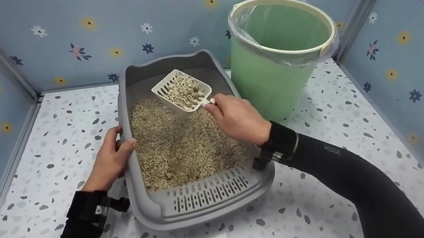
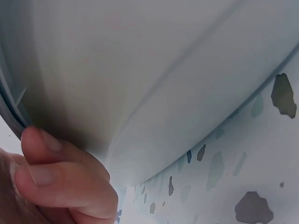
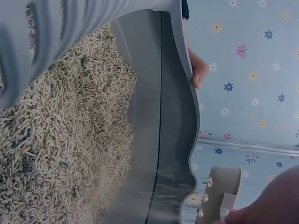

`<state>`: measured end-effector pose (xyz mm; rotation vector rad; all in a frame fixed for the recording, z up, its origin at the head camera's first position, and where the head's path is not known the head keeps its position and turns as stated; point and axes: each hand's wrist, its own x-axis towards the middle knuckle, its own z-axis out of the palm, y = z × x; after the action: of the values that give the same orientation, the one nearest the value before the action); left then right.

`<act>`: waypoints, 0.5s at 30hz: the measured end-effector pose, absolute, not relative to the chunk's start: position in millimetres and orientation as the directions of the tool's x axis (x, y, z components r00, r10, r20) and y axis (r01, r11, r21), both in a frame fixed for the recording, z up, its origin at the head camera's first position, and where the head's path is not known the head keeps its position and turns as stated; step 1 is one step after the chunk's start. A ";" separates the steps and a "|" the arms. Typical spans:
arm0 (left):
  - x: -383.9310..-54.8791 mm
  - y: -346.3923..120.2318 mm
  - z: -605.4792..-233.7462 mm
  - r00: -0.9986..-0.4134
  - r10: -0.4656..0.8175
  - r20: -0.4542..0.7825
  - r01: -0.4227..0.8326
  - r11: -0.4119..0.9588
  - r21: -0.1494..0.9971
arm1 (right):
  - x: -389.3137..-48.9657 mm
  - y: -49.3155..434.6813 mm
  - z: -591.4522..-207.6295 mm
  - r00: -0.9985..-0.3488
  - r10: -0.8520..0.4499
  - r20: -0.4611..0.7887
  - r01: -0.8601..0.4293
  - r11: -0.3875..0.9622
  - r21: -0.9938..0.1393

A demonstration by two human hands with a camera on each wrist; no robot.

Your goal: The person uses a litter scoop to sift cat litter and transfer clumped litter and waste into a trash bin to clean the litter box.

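Note:
A grey litter box [image 1: 217,207] filled with pellet litter [image 1: 184,157] stands on the floor. Its left rim is gripped by my left hand [image 1: 110,158], thumb over the edge; in the left wrist view the curled fingers [image 2: 70,182] lie under the rim against the outer wall. My right hand [image 1: 239,119] holds a white litter scoop [image 1: 182,91] by its handle, above the box. Pale litter and clumps lie in the scoop's slotted basin. In the right wrist view, the scoop [image 3: 219,193] shows from its side and the right hand [image 3: 271,200] is only partly visible.
A green trash bin [image 1: 274,83] with a clear liner over its rim stands right of the box, close to my right hand. Blue flowered panels [image 1: 161,16] enclose the back and sides. The speckled floor [image 1: 316,213] extends around the box.

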<state>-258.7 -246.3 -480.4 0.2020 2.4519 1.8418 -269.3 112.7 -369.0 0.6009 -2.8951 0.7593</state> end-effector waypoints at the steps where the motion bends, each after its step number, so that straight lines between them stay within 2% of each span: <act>1: -258.3 -245.7 -480.8 -0.989 0.145 0.024 0.063 0.268 0.961 | -267.4 113.8 -369.5 -0.918 -0.353 0.184 -0.397 0.800 -0.450; 8: -256.1 -243.1 -483.4 -0.987 0.159 0.028 0.071 0.268 0.961 | -260.8 114.4 -365.8 -0.942 -0.308 0.130 -0.332 0.818 -0.469; 12: -255.2 -243.9 -485.8 -0.989 0.137 0.048 0.083 0.261 0.962 | -275.3 103.0 -364.0 -0.928 -0.343 0.149 -0.372 0.807 -0.458; 15: -255.3 -241.7 -486.9 -0.989 0.142 0.046 0.081 0.251 0.965 | -272.8 104.8 -361.2 -0.920 -0.364 0.144 -0.389 0.813 -0.432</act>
<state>-255.3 -241.7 -486.9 0.2184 2.4444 1.8793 -272.8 104.8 -361.2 0.6116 -2.9397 0.7191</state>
